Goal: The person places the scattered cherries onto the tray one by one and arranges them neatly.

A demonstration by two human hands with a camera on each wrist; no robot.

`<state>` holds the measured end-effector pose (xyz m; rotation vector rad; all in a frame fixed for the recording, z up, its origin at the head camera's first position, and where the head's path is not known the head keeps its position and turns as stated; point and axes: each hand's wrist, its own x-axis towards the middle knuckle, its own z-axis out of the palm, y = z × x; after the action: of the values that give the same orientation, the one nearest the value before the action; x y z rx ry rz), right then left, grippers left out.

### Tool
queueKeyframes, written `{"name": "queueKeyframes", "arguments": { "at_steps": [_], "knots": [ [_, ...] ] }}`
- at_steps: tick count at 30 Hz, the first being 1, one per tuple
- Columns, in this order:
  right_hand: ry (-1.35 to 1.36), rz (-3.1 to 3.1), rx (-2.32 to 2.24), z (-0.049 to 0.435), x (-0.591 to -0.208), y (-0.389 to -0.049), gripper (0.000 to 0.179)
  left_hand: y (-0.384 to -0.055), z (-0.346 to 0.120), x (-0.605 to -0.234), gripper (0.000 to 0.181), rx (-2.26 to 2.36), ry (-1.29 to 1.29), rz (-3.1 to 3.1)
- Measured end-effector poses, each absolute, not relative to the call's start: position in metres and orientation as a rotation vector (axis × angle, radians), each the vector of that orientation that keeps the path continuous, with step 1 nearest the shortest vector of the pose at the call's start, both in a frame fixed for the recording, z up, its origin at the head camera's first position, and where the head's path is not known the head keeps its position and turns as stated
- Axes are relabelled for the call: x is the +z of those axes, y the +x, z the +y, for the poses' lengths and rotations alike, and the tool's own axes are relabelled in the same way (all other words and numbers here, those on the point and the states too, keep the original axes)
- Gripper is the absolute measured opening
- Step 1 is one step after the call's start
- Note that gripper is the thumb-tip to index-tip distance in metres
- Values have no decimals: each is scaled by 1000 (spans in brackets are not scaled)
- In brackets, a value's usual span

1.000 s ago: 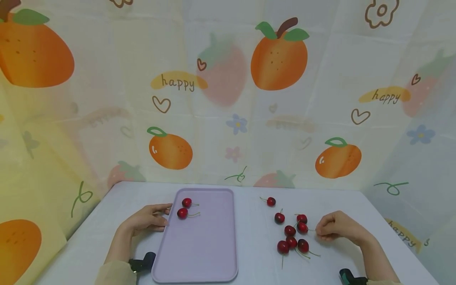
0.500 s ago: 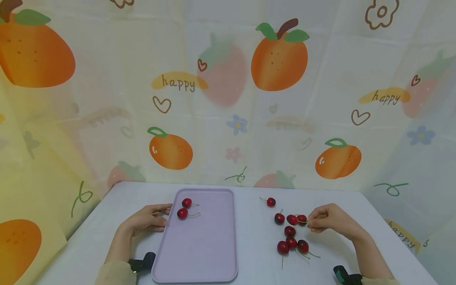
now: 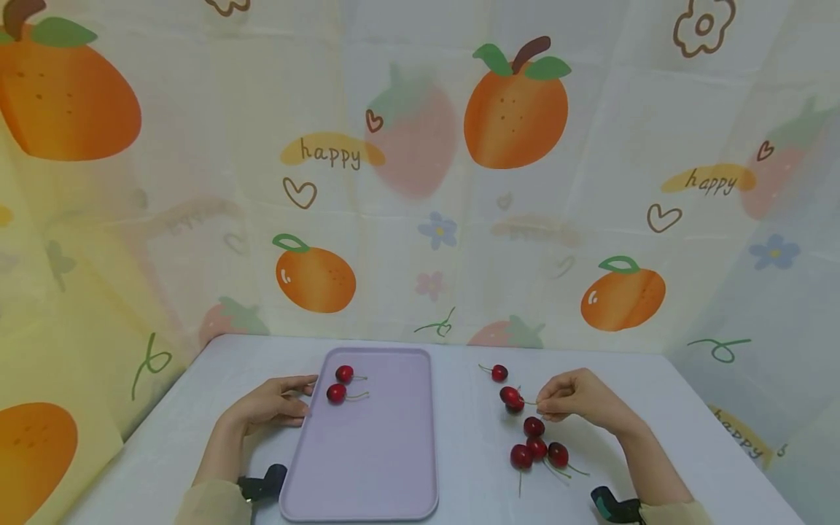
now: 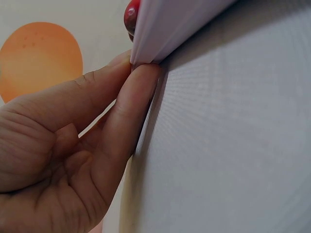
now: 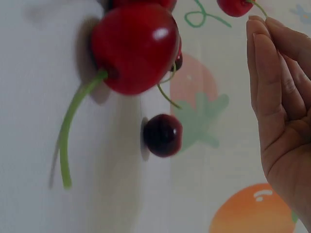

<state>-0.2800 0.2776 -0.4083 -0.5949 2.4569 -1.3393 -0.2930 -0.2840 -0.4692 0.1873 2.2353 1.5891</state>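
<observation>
My right hand [image 3: 580,397] pinches the green stem of a red cherry [image 3: 509,396] between thumb and fingertips. In the right wrist view this cherry [image 5: 234,6] hangs off the fingertips at the top edge. In the head view it overlaps a darker cherry behind it. Below the hand lie several cherries [image 3: 521,457] with stems, bunched together on the white cloth. My left hand [image 3: 269,401] holds the left rim of a lilac tray [image 3: 367,467]; its thumb and a finger meet at the tray's edge in the left wrist view. Two cherries [image 3: 336,394] lie in the tray's far left corner.
A lone cherry [image 3: 499,373] lies farther back on the white-covered table [image 3: 466,437]. Behind the table hangs a fruit-printed curtain [image 3: 407,277]. A black wrist device [image 3: 613,504] is on the right forearm, another [image 3: 262,483] on the left.
My right hand has moved left and slightly away from me, carrying the cherry by its stem from beside the bunch toward the farther cherries. The left hand and the tray have stayed put.
</observation>
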Motion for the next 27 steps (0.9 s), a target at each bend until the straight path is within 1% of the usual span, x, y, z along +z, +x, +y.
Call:
{"name": "queueKeyframes", "arguments": {
  "at_steps": [7, 20, 27],
  "knots": [
    [-705, 2462, -1337, 253, -404, -284, 21, -294, -284, -467, 73, 1594, 192, 2232],
    [-789, 2317, -1437, 181, -399, -296, 20, -291, -284, -465, 74, 1570, 168, 2252],
    [-802, 2261, -1426, 149, -404, -299, 15, -292, -283, -467, 73, 1582, 197, 2240]
  ]
}}
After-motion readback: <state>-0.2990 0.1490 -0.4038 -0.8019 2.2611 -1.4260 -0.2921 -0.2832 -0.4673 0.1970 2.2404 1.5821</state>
